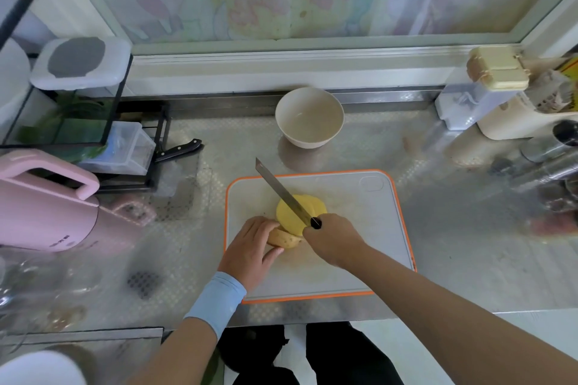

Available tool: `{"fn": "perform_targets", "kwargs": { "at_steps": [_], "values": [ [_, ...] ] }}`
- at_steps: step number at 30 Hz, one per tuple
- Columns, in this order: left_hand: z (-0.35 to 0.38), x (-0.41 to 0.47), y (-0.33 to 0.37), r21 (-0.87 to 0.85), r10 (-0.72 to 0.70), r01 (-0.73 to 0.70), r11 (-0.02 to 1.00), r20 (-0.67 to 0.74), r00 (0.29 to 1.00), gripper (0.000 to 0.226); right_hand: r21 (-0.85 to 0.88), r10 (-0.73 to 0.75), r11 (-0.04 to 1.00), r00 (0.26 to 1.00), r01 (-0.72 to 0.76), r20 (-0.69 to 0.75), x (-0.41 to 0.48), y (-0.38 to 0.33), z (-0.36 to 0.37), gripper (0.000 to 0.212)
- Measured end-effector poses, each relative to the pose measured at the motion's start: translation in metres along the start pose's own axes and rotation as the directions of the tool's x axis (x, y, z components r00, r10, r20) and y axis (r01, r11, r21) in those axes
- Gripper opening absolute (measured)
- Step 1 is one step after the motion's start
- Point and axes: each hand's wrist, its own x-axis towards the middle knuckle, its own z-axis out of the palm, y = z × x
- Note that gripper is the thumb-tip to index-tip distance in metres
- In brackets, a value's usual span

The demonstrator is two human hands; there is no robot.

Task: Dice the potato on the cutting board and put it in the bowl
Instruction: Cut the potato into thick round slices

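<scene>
1. Left grip (253,247) curls over the potato (292,217) — sliced, mid cutting board (359,228)
2. Right grip (331,241) clasps the knife (281,189), blade across the slices
3. Bowl (309,117) sits beyond the board on the table (453,244)

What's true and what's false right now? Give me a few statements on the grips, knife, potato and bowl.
1. The right grip holds the knife. True.
2. The bowl already holds potato pieces. False: no potato shows in it.
3. The left grip holds the potato on the cutting board. True.
4. The bowl stands on the cutting board. False: it stands on the counter beyond the board.
5. The potato is still whole. False: yellow cut faces already show under the blade.
</scene>
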Motion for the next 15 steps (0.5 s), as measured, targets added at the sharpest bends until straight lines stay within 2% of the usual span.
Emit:
{"fn": "perform_targets", "kwargs": {
  "at_steps": [3,4,6,10,15],
  "values": [
    [-0.006,0.003,-0.003,0.04,0.001,-0.003,0.999,0.072,0.997,0.037,0.017,0.011,1.0,1.0,-0.012,0.005,0.0,0.003,-0.004,0.023],
    [-0.008,0.003,-0.004,0.044,-0.037,0.033,0.998,0.08,0.996,0.038,0.016,0.01,1.0,1.0,-0.01,0.007,-0.001,0.003,-0.004,0.023],
    [-0.013,0.002,-0.003,-0.02,-0.194,0.197,0.98,0.089,0.977,0.037,0.009,0.01,1.0,1.0,-0.01,0.008,-0.002,0.002,-0.005,0.022],
    [-0.021,-0.002,0.002,-0.216,-0.523,0.529,0.82,0.09,0.847,0.028,0.02,0.001,1.0,0.999,-0.001,0.04,-0.004,-0.005,0.0,0.022],
    [-0.027,0.0,0.0,-0.346,-0.718,0.715,0.607,0.146,0.68,0.026,-0.011,-0.011,1.0,0.998,0.012,0.064,-0.006,-0.013,0.01,0.025]
  ]
}}
